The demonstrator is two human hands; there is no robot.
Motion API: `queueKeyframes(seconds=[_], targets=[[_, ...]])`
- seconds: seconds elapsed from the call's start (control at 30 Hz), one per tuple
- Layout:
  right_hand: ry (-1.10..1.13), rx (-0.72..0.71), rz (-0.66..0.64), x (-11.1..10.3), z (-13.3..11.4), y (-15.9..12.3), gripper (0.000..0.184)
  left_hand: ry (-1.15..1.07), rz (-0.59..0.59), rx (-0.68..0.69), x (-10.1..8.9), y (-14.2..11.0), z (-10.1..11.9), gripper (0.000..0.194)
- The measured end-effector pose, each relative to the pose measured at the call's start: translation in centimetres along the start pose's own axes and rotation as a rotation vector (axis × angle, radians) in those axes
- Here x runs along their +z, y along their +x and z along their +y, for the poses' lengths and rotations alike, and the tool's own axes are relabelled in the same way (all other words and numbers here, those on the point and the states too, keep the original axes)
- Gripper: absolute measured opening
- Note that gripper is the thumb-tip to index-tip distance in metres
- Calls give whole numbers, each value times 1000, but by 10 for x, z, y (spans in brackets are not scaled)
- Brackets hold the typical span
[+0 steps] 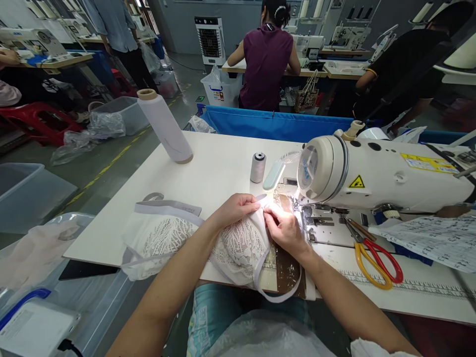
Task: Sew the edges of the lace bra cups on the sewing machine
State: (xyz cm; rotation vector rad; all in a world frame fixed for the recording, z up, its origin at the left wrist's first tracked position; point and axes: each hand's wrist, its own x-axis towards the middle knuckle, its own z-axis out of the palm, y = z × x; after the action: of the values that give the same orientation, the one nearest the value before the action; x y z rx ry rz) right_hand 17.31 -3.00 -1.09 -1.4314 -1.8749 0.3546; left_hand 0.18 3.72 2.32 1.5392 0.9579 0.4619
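A white lace garment piece with a white elastic band lies on the table in front of the sewing machine. My left hand pinches the fabric's upper edge with closed fingers. My right hand rests on the fabric's right side, fingers pinched on the same edge, just left of the needle area under the bright lamp. A second lace piece with white strap lies to the left.
Red and yellow scissors lie right of the needle plate. A grey thread spool and a tall white roll stand on the table. Printed papers lie at right. Other people work at stations behind a blue bin.
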Motion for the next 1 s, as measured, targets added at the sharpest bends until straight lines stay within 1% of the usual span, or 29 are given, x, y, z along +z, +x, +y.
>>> queueKeyframes(seconds=[0.13,0.67,1.0], targets=[[58,12,-5,-1,-1,1,20,-2,-9,2,0,1,-2,28],[53,4,-6,-2,0,1,20,44,5,1,0,0,-1,29],[64,10,-4,-1,0,0,21,-9,-10,13,0,1,-2,26]])
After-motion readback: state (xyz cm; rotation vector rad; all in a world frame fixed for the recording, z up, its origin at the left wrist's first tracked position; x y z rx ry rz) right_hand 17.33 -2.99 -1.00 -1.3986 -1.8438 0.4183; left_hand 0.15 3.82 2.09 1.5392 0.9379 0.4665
